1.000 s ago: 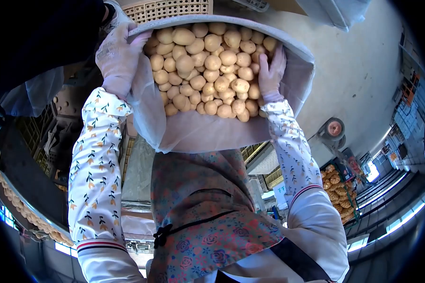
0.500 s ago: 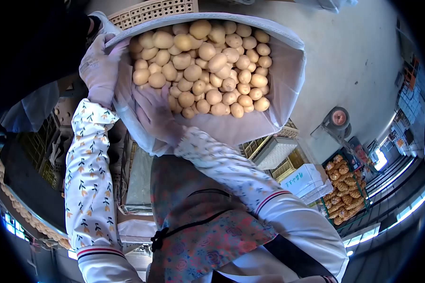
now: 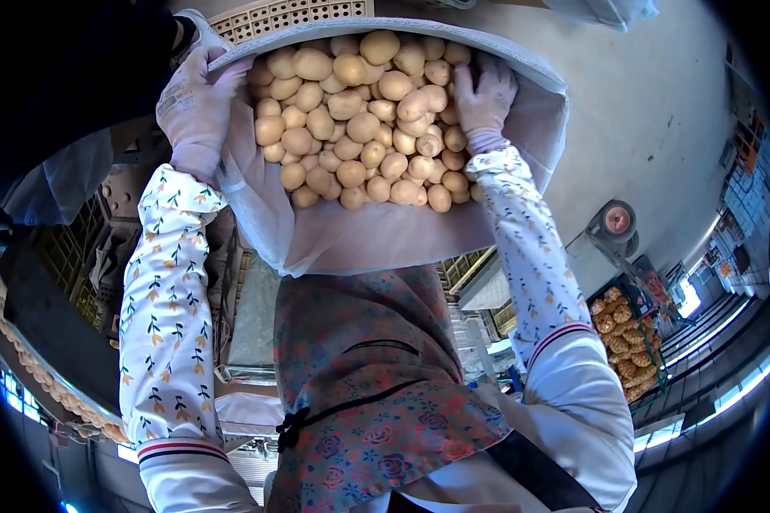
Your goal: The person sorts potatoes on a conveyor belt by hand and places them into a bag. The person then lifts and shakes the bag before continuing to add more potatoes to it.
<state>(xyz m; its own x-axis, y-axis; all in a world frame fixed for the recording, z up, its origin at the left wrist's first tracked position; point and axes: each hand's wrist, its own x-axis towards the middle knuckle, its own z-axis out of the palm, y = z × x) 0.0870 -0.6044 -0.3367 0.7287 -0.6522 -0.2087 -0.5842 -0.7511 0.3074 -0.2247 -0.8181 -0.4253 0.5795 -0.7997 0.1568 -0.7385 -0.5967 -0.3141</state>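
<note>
Many pale yellow potatoes [image 3: 364, 128] fill a container lined with a white fabric-like liner [image 3: 385, 244]. My left hand [image 3: 195, 111], in a white glove, is closed around the liner's rim at the upper left corner. Also gloved, my right hand [image 3: 485, 96] reaches inside at the right end, its fingers apart and pointing down against the potatoes and the liner wall. The tips of those fingers are partly hidden. Bare liner shows along the near side, between the potatoes and my floral apron [image 3: 368, 368].
A beige perforated crate [image 3: 291, 17] stands just beyond the liner. Another person's gloved hand [image 3: 201, 36] is close to my left hand. On the right are a small wheel [image 3: 616, 221] and netted sacks [image 3: 629, 342]. A potato-lined curved edge [image 3: 51, 389] runs at lower left.
My right hand has moved from the left end of the potatoes across to the right end. My left hand keeps its grip on the rim, shifted slightly right along with the liner.
</note>
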